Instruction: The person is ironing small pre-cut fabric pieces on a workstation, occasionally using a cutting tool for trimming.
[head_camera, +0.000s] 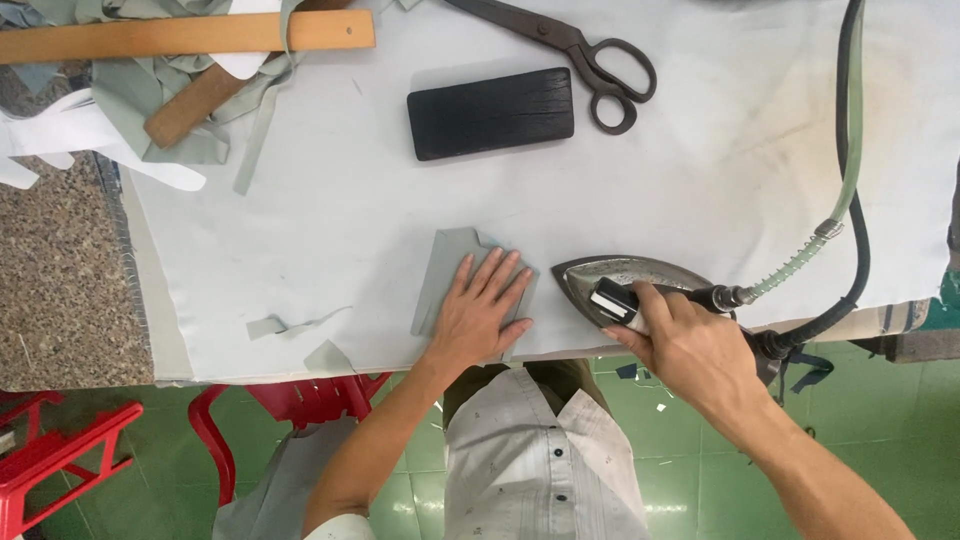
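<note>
Fingers (497, 275) flatten grey fabric piece (447, 270); black block (490, 112), scissors (580, 55) beyond.

The head view is bright and evenly lit by soft, diffuse light from overhead, so the pale cloth on the table (330, 210) looks almost washed out and things cast only faint, short shadows, such as the thin dark edge under the black block (490, 112). A mild sheen shows on the metal iron (625, 285) and glossy reflections on the green floor (690, 490). Focus is sharp throughout, with slight wide-angle bending toward the edges.
</note>
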